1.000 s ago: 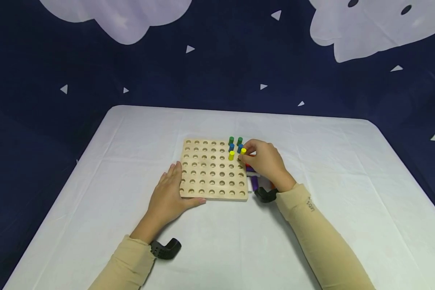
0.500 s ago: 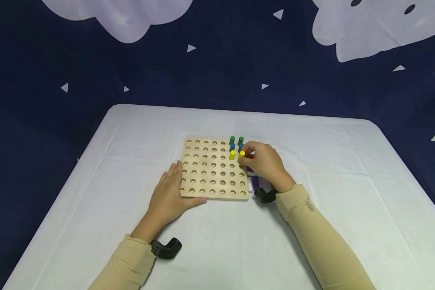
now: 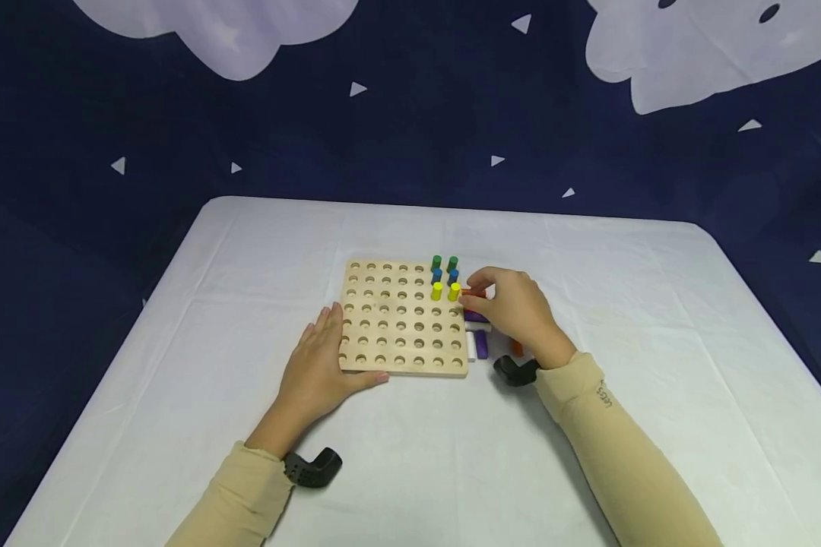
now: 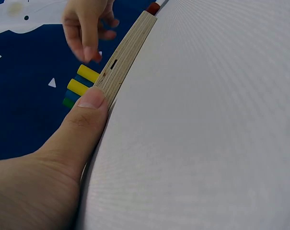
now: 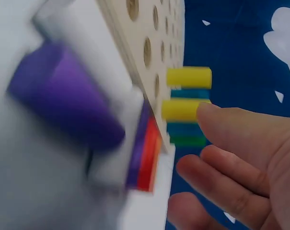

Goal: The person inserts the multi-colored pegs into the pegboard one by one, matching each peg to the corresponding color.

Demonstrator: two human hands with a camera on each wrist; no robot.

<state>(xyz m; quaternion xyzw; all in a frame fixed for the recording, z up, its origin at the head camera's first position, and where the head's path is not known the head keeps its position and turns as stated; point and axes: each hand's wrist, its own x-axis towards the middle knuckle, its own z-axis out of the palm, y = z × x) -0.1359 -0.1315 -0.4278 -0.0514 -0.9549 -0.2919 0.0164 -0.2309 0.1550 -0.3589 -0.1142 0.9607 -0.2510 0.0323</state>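
Observation:
A wooden pegboard (image 3: pixel 393 319) with rows of round holes lies on the table. In its far right corner stand two green pegs (image 3: pixel 453 264), two blue pegs (image 3: pixel 454 276) and two yellow pegs (image 3: pixel 437 292), all upright. My left hand (image 3: pixel 321 365) rests against the board's left side, fingers straight, thumb along the front edge. Just right of the nearer-hand yellow peg (image 3: pixel 454 292) is my right hand (image 3: pixel 516 308), its thumb and fingers parted and nothing held between them. In the right wrist view the thumb tip overlaps a yellow peg (image 5: pixel 183 110); whether they touch, I cannot tell.
Loose pegs lie along the board's right side: a purple peg (image 3: pixel 481 345), a white peg (image 3: pixel 470 346) and red ones partly under my right hand. An orange peg (image 3: pixel 517 348) lies beside the right wrist. White cloth (image 3: pixel 410 456) covers the table; a dark patterned backdrop (image 3: pixel 410 129) hangs behind.
The right-hand yellow peg has gone down into its hole beside the other yellow one. My right hand has let go of it and moved slightly right. The left hand stays put.

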